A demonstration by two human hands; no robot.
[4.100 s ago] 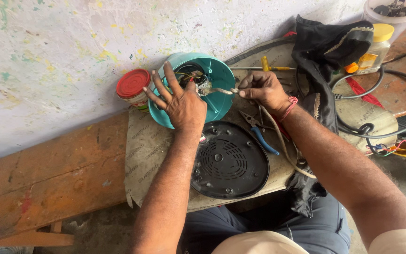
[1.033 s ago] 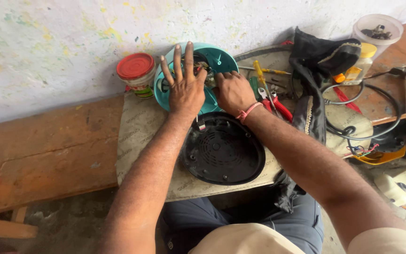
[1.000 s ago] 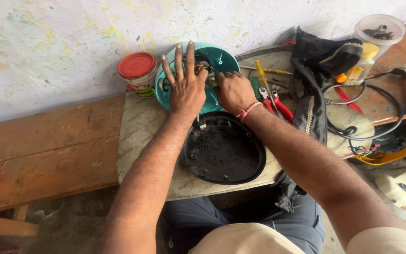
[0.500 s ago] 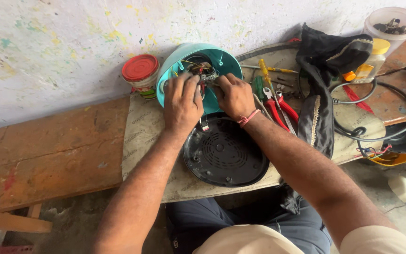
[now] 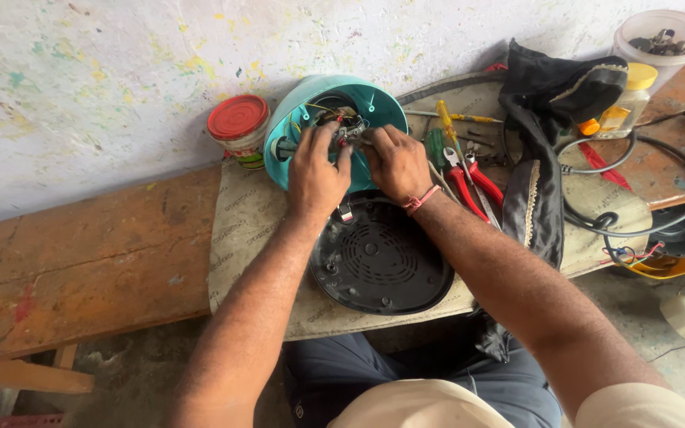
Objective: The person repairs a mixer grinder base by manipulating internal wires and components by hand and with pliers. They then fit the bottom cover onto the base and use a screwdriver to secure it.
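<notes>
A repair workshop: pliers (image 5: pixel 469 178), screwdrivers (image 5: pixel 447 119), loose cables (image 5: pixel 636 190) crowd a worn wooden bench (image 5: pixel 89 261) by a paint-flecked wall (image 5: pixel 105 71).

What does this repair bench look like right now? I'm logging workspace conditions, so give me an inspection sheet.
Surface: wooden bench with a worn mat laid on it.
Job's things: teal appliance housing tilted open, wiring exposed; black round base cover lying in front of it.
Clutter: red-lidded jar, red-handled pliers, yellow screwdriver, black cloth bag, yellow-capped bottle, clear tub.
Grippers: left hand and right hand both working inside the housing; grip unclear.
Cables: black cable looped at right.
Surroundings: paint-flecked wall.
</notes>
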